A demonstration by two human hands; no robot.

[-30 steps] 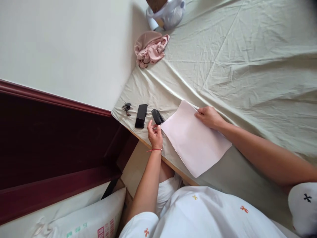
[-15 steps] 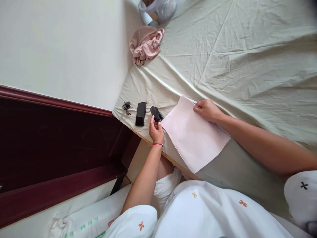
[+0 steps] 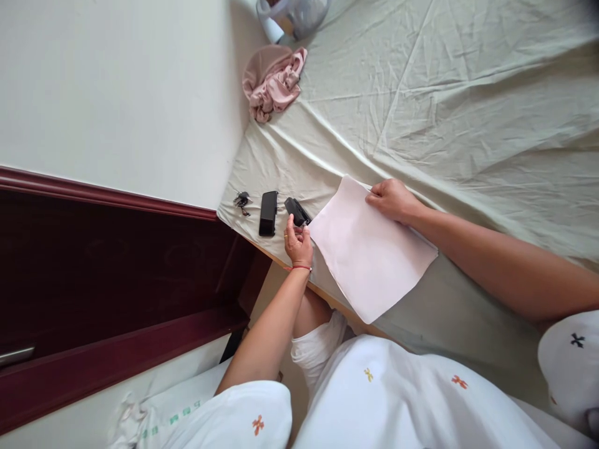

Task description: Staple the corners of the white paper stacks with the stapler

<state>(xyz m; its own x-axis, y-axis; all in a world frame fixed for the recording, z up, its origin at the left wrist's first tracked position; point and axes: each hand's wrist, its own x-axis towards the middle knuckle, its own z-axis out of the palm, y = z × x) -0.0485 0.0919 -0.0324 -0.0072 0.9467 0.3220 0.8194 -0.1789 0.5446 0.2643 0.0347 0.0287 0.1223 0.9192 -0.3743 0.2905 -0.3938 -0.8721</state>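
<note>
My right hand (image 3: 393, 199) pinches the upper right edge of white paper sheets (image 3: 374, 249), thumb on top and the other fingers underneath. The paper lies slanted over the edge of the cloth-covered surface. At the paper's left corner sits a black stapler (image 3: 296, 211), its front end meeting that corner. My left hand (image 3: 298, 244), with a red string round the wrist, has its fingers curled at the stapler's front end. How firmly the fingers close on it is partly hidden.
Left of the stapler lie a black phone-like device (image 3: 268, 213) and a bunch of keys (image 3: 242, 201). A crumpled pink cloth (image 3: 274, 81) and a clear plastic container (image 3: 299, 15) stand farther back. Dark red wooden furniture (image 3: 93, 262) borders the left side, below a white wall.
The view has shifted slightly. Both hands, the paper and the stapler keep nearly the same positions relative to each other.
</note>
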